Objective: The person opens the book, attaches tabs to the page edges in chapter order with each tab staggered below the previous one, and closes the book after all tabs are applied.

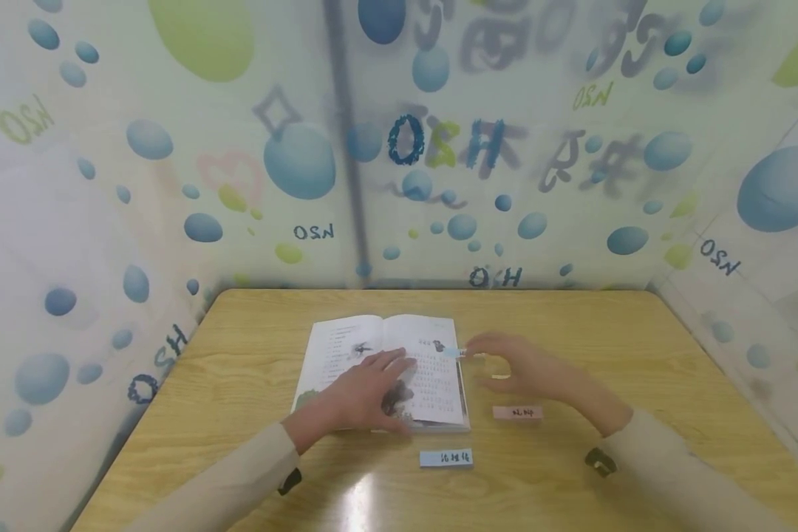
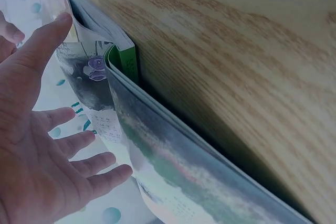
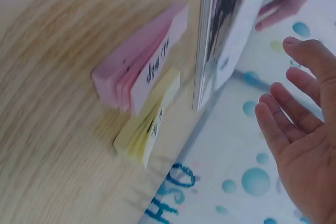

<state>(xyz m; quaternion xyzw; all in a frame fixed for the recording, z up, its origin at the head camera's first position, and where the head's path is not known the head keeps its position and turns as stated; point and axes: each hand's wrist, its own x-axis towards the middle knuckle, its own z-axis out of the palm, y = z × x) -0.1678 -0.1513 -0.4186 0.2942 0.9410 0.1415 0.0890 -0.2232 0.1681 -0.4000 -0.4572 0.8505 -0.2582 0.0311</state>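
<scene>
An open book (image 1: 432,373) with printed text and pictures lies on the table. My left hand (image 1: 366,391) is spread over its lower middle, fingers pointing up the pages; the left wrist view shows the fingers apart and holding nothing. A blue sticky note (image 1: 453,352) with writing sits at the outer edge of the right page. Right beside it are the fingertips of my right hand (image 1: 522,366), loosely bent and with nothing between them in the right wrist view. Below that hand lies a yellow sticky-note pad (image 3: 149,119), mostly hidden by it in the head view.
A pink sticky-note pad (image 1: 517,413) with writing lies right of the book, nearer me than the yellow one. A blue sticky-note pad (image 1: 445,458) lies in front of the book. The wooden table (image 1: 239,384) meets patterned curtains (image 1: 425,251) at its back and sides.
</scene>
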